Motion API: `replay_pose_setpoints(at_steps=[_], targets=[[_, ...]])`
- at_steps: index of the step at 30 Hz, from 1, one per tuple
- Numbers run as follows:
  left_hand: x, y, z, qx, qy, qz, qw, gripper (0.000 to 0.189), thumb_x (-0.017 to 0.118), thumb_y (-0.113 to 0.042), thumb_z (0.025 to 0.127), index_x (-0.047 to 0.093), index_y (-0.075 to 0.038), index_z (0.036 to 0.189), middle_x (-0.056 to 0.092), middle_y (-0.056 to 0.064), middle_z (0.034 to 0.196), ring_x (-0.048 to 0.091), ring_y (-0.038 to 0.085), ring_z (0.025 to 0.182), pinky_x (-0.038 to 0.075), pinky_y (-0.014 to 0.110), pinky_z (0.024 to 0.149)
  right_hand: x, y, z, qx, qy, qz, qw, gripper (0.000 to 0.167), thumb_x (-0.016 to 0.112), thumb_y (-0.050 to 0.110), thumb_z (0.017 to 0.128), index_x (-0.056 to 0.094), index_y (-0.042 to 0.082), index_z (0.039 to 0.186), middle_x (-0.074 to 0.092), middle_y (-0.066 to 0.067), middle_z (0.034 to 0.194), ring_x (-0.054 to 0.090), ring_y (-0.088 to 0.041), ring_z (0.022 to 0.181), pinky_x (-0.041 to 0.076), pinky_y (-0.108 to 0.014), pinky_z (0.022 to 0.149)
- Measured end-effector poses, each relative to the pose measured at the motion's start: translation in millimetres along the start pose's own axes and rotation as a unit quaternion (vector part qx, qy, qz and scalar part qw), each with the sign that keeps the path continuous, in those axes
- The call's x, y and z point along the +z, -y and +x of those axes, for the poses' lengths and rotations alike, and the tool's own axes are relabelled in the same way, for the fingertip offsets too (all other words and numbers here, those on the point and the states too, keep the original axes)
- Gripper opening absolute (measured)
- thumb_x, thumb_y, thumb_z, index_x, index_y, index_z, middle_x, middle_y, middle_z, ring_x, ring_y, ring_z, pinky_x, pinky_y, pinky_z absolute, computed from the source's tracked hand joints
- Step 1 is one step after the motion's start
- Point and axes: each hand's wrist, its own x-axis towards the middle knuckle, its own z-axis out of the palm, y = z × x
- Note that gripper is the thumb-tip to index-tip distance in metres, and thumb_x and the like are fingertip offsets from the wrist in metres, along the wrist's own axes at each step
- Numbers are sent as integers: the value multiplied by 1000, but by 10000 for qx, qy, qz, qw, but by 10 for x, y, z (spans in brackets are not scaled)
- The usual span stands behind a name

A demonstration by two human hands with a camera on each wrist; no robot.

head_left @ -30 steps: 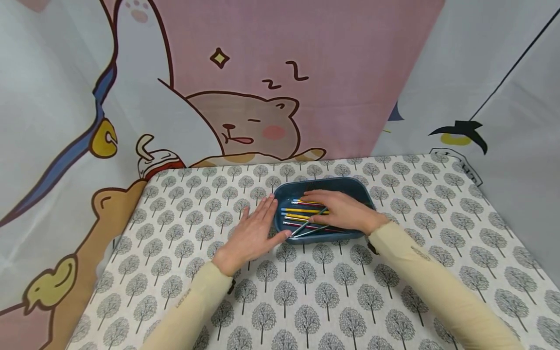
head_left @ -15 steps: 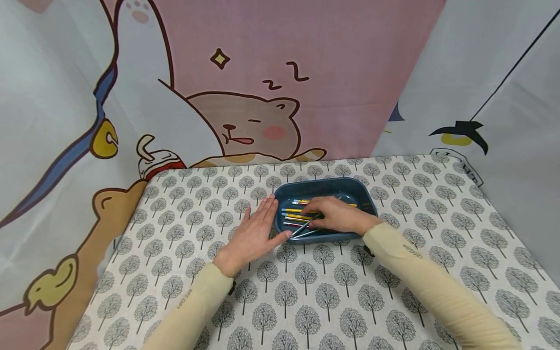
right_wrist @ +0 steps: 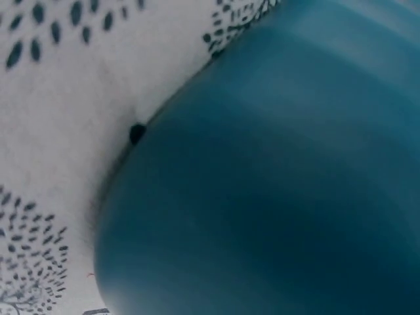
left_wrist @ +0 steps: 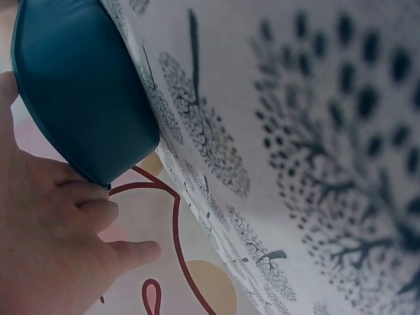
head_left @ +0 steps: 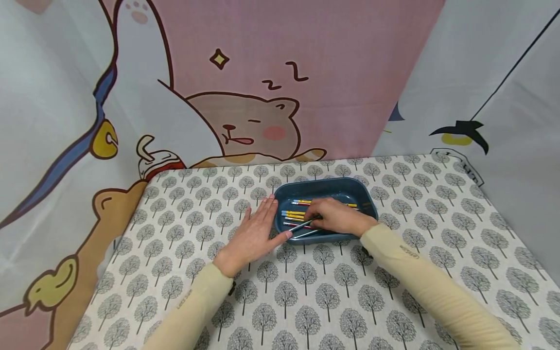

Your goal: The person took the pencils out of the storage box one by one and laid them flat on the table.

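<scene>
A dark blue plastic tray [head_left: 325, 186] lies on the table with several pencils in it. Yellow pencils with blue ends [head_left: 292, 214] and a red pencil [head_left: 290, 224] rest side by side on its floor. With thumb and fingers my right hand [head_left: 336, 215] pinches a dark green pencil [head_left: 301, 226], tilted with its left end near the tray's front left corner. A second green pencil [head_left: 308, 234] lies below it. My left hand [head_left: 251, 236] has its fingers straight against the tray's left end, thumb at the front corner. The left wrist view shows these fingers at the tray rim [left_wrist: 39, 128].
A white cloth with grey trees [head_left: 306, 287] covers the table. Behind stands a curtain with cartoon animals [head_left: 262, 126]. The right wrist view is mostly filled by the tray's outer wall [right_wrist: 262, 184], with my hand out of sight there.
My right hand has drawn slightly left and nearer, its fingers curling in on the green pencil, whose angle has become flatter. More of the tray's right part shows. My left hand has stayed put.
</scene>
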Motion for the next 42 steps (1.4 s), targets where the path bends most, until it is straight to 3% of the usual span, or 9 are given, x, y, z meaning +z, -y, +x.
replay_pose_setpoints(at_steps=[17,29,42], targets=[[-9,-4,9,20,80,-143,9999,99,41,-72,101,18,-1,165,10,15,172,15,31,158,20,65,121,-9,-22,-56,-23,-266,35,9996,10,76,10,95,79,16,103,69,4,102,66,-12,91,58,-37,81],[1,2,-2,-49,101,-234,9997,99,44,-70,101,15,-2,165,7,14,172,12,28,157,20,65,121,-195,81,-137,112,-633,113,9979,13,74,10,97,79,14,108,68,5,104,66,-12,93,57,-37,82],[-9,-7,0,-104,139,-323,9993,98,50,-66,101,13,-3,165,6,13,172,8,26,157,17,64,122,-389,154,-314,-58,-1239,111,9922,17,74,10,97,79,13,113,68,6,106,64,-8,89,55,-35,76]])
